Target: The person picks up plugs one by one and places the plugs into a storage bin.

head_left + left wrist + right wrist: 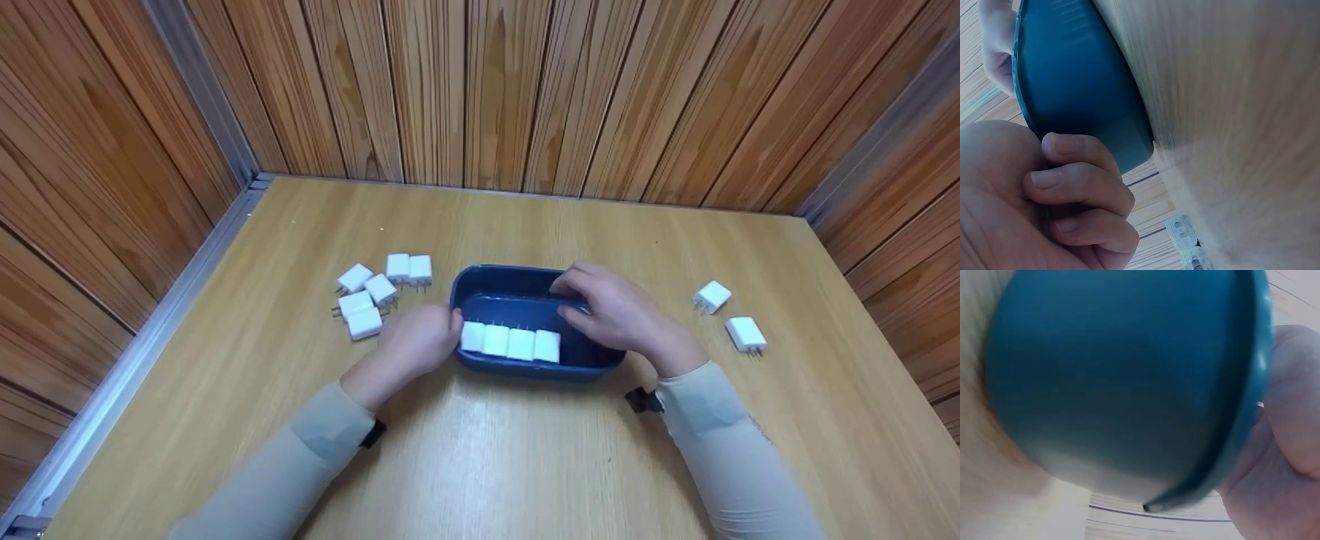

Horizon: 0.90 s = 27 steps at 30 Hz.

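Observation:
A dark blue plastic box [517, 367] stands on the table, with several white charger plugs [521, 343] in a row along its near side, prongs pointing away. My left hand [421, 337] grips the box's left end, thumb at the rim. In the left wrist view, that hand's fingers [1084, 185] curl against the outer wall. Over the right end reaches my right hand [619, 307], thumb and fingers apart inside the box; no plug shows between them. Its palm side appears beside the rim in the right wrist view, where the wall hides the fingertips.
Several white charger plugs [365, 324] lie loosely grouped left of the box. Two more plugs [746, 334] lie apart on the right. Wood-panelled walls [495, 97] enclose the table [480, 465] at the back and sides.

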{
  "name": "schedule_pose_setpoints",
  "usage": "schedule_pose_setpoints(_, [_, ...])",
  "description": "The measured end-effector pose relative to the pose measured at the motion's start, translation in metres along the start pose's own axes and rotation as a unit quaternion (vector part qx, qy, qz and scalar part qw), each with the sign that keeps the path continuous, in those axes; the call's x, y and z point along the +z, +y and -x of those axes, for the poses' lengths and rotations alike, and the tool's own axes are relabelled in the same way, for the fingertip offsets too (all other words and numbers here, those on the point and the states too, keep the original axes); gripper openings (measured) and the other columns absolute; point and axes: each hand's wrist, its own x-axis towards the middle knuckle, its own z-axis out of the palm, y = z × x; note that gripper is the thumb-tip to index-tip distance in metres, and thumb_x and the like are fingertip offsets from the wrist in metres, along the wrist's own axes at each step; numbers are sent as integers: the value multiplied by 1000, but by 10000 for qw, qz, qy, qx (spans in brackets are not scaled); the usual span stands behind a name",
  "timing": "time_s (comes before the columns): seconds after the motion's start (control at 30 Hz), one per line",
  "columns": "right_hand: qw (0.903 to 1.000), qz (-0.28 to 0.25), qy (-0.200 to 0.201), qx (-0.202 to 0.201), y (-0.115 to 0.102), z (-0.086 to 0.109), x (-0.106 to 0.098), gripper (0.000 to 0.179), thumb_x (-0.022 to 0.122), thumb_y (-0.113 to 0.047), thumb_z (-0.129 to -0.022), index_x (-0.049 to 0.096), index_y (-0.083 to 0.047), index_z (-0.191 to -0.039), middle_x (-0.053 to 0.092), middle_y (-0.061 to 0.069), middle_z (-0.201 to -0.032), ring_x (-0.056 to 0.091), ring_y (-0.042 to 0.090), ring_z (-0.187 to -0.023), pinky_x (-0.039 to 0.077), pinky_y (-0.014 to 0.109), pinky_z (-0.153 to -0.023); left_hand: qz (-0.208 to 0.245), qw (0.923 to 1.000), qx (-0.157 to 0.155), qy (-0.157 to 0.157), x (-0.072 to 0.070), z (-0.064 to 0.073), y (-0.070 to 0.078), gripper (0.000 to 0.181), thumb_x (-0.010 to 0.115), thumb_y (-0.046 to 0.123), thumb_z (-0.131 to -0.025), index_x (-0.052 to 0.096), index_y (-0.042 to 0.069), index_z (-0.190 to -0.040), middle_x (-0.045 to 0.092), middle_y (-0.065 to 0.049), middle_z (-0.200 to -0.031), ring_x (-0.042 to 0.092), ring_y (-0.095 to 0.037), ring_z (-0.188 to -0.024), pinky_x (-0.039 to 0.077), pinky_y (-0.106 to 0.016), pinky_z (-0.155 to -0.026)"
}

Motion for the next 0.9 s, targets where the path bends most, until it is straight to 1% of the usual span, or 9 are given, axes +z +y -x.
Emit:
schedule_pose_setpoints(0.17, [9997,-41,190,138,6,3,-11,27,77,-15,-106,74,-6,-131,70,10,-126,69,29,-115,58,54,-103,-277,9995,140,107,0,1,1,51,41,37,-121,70,13,-86,59,-6,-73,59,-25,-66,43,-39,-63])
schedule_pose_setpoints(0.33, [9980,-136,311,538,11,6,-21,28,75,-15,-107,73,-6,-133,69,12,-129,68,33,-118,58,56,-103,-249,9996,111,74,0,1,1,52,40,38,-121,69,14,-85,59,-6,-73,59,-25,-65,43,-39,-63])
schedule_pose_setpoints(0.53, [9951,-105,457,869,17,11,-32,30,74,-16,-107,70,-4,-135,67,16,-132,66,39,-124,56,59,-103,-208,9998,27,22,0,1,0,52,40,39,-121,69,15,-86,60,-6,-75,60,-25,-67,44,-39,-64])
schedule_pose_setpoints(0.63, [9920,-95,542,1138,19,14,-40,32,73,-17,-108,70,-4,-137,67,18,-133,64,41,-124,55,61,-103,-209,9998,4,-11,0,0,0,52,40,40,-121,70,14,-87,61,-6,-76,60,-25,-67,45,-39,-65])
schedule_pose_setpoints(0.77, [9855,-47,690,1552,23,19,-48,34,71,-19,-109,68,-2,-139,65,21,-136,63,44,-126,55,63,-101,-207,9998,-9,-17,0,0,0,51,40,40,-121,70,14,-89,61,-6,-76,61,-25,-68,45,-39,-66])
schedule_pose_setpoints(0.9, [9808,97,829,1765,31,25,-56,36,71,-20,-110,67,1,-138,65,25,-135,63,47,-125,56,65,-97,-161,9999,-9,-14,1,-1,0,50,41,40,-121,71,15,-89,61,-6,-76,61,-25,-68,45,-39,-66])
